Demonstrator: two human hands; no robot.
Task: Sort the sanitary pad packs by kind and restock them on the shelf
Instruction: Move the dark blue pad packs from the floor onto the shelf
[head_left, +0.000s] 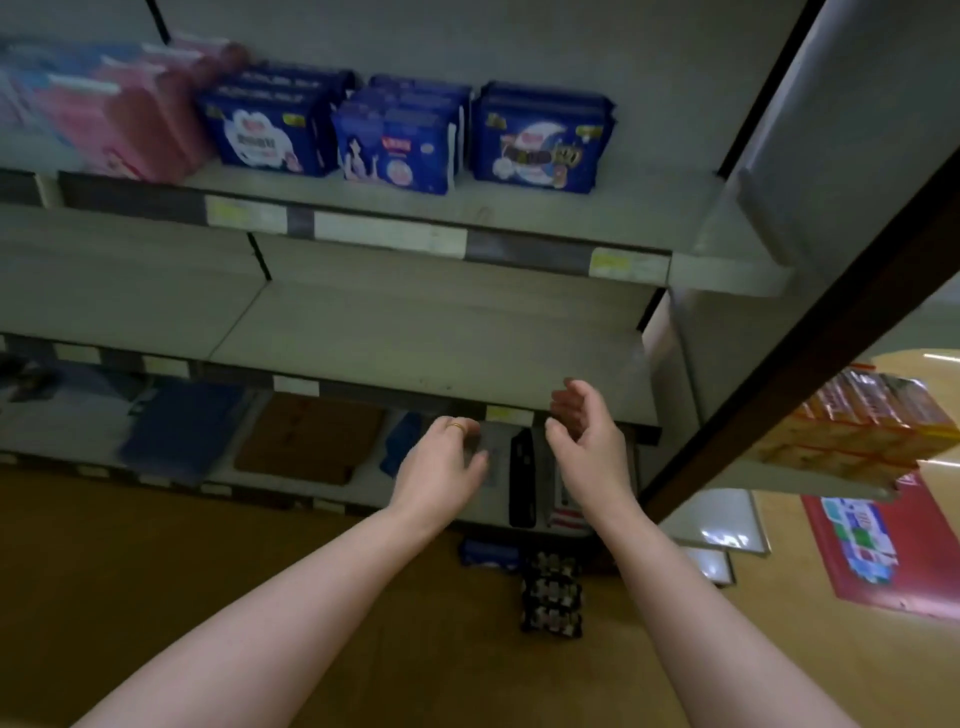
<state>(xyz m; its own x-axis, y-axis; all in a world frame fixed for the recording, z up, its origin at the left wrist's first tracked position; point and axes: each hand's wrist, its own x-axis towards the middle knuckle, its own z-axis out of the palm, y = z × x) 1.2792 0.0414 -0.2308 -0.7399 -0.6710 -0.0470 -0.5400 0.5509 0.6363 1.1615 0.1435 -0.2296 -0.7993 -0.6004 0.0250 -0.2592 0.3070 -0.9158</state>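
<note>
Hovering before middle shelf: left hand, right hand, grips released; blue packs above.

Both arms reach forward, bare from the elbow down, and draw closer together toward the hands. The left forearm comes in from the lower left, and the right forearm from the lower right. The left hand is held palm down with its back uppermost. Its fingers droop in a loose curl, and one of them wears a gold ring. The right hand is just beside it and slightly higher, apart from it. It is turned on edge with the palm facing the left hand, the fingers gently curved and the thumb spread away from them. Neither hand grips anything.
</note>
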